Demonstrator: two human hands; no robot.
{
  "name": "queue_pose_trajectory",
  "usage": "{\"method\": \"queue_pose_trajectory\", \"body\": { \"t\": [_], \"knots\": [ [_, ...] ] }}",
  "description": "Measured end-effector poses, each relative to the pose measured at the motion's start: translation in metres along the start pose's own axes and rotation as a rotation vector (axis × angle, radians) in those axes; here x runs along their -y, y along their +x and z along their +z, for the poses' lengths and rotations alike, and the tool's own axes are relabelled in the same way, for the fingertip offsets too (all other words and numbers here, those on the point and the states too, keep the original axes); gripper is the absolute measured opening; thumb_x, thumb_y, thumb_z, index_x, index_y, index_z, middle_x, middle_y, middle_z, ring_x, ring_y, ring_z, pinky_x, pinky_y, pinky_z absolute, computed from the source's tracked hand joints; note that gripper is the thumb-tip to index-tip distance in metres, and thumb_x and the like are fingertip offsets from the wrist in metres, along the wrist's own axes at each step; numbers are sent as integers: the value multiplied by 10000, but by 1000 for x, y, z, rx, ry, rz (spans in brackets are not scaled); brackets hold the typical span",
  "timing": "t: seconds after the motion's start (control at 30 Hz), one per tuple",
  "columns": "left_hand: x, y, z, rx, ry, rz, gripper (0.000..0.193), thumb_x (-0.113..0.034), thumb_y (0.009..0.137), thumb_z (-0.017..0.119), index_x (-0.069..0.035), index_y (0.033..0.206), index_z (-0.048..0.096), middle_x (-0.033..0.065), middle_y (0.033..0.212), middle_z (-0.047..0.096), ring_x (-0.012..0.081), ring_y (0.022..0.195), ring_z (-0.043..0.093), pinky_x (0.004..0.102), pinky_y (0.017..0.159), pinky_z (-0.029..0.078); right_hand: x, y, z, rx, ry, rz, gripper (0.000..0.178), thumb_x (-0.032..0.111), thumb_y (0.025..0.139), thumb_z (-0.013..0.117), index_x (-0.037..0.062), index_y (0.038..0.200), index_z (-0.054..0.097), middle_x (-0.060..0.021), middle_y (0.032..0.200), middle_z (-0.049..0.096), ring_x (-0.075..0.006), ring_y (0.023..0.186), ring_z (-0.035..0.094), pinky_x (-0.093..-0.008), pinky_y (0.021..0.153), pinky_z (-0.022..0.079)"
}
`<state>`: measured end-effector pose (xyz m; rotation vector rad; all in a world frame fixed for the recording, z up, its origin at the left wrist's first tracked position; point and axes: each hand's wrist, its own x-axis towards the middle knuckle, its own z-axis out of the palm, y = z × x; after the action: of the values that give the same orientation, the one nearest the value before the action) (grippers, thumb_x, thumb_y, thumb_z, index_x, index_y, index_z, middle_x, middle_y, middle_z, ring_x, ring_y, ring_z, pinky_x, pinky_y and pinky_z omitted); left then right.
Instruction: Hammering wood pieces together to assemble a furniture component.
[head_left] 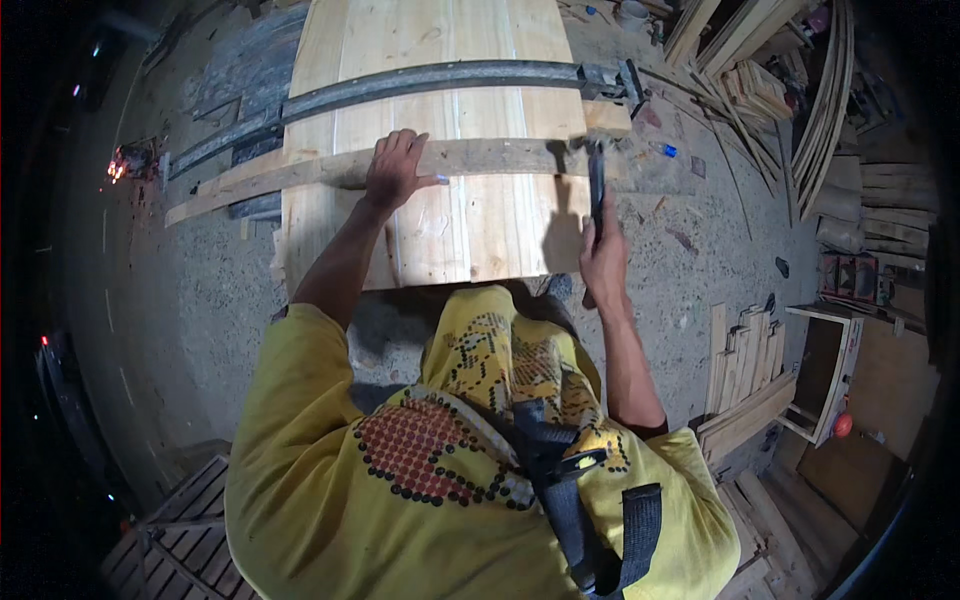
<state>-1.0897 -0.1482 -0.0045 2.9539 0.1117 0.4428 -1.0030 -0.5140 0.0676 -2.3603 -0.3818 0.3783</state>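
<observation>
Several pale boards lie edge to edge as one wide panel in front of me. Across it runs a greyish wooden strip, its left end jutting past the panel. My left hand is closed over this strip, fingers at its far edge and thumb stretched to the right. At the panel's right edge, my right hand is wrapped around the handle of a hammer. The hammer's head is close to the strip's right end; whether they touch I cannot tell. Its shadow falls on the boards.
Beyond the strip, a metal bar clamp spans the panel, with a wood block near its right end. Long slats lean at the far right. Cut boards and an open wooden box stand at right. Sparks glow far left.
</observation>
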Motion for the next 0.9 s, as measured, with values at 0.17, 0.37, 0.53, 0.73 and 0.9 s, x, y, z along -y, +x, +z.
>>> {"method": "queue_pose_trajectory", "body": {
  "t": [0.17,0.37,0.53,0.73,0.9],
  "knots": [
    [3,2,-5,-10,-33,2,941,-592,610,799,9,1298,575,120,1174,549,290,1121,517,430,976,408,98,0,-41,-337,502,-587,615,54,1004,502,77,1561,243,-95,807,593,-112,568,526,-257,510,455],
    [2,6,-11,38,-19,-21,981,-617,595,792,14,1312,570,107,1157,541,276,1134,500,419,991,390,75,1,54,-456,421,-752,369,45,990,441,29,1358,422,-107,764,524,-173,656,564,-332,655,515],
    [3,5,-4,100,-46,-53,1013,-624,603,805,-17,1368,537,144,1215,530,298,1169,491,447,1012,383,95,14,59,326,104,-283,587,32,981,486,52,1545,324,-319,989,644,-373,819,677,-415,751,531],
    [4,1,-8,117,16,-55,952,-619,651,775,-11,1347,549,114,1184,531,276,1164,483,418,1024,382,184,-8,-19,-398,935,-756,520,25,1009,452,-36,1505,310,-49,701,539,-92,539,471,-254,475,400],
    [-6,3,-17,165,-81,-104,945,-624,626,791,-6,1308,574,112,1180,535,280,1183,492,413,1036,378,81,-3,65,90,15,-587,580,34,980,482,32,1536,316,-181,729,566,-264,630,592,-390,607,491]
  ]
}}
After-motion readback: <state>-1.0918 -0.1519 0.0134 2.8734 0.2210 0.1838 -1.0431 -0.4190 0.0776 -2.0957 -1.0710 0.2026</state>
